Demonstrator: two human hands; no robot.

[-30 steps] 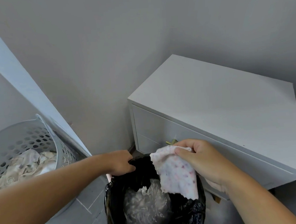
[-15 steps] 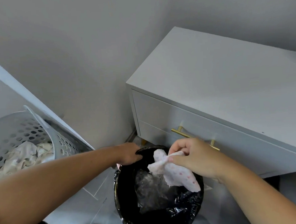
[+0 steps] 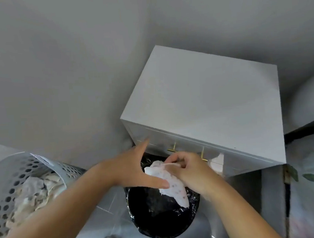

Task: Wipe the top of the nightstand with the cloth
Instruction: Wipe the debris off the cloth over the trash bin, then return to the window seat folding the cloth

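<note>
The white nightstand [image 3: 207, 100] stands in the corner, its flat top bare, gold handles on its drawer front. In front of it, above the bin, my right hand [image 3: 191, 169] pinches a white cloth with pink dots [image 3: 173, 187] that hangs down over the bin's mouth. My left hand [image 3: 135, 166] is spread wide beside the cloth, thumb up and fingers flat, its fingertips touching the cloth's left edge.
A bin lined with a black bag [image 3: 160, 228] sits on the floor just below both hands, against the nightstand's front. A grey perforated laundry basket [image 3: 11, 177] with pale fabric stands at the left. A leaf-patterned bedcover [image 3: 310, 173] is at the right.
My left hand has let go of the bin's rim and opened beside the cloth. My right hand has lifted the cloth a little. The view has tilted toward the nightstand's top.
</note>
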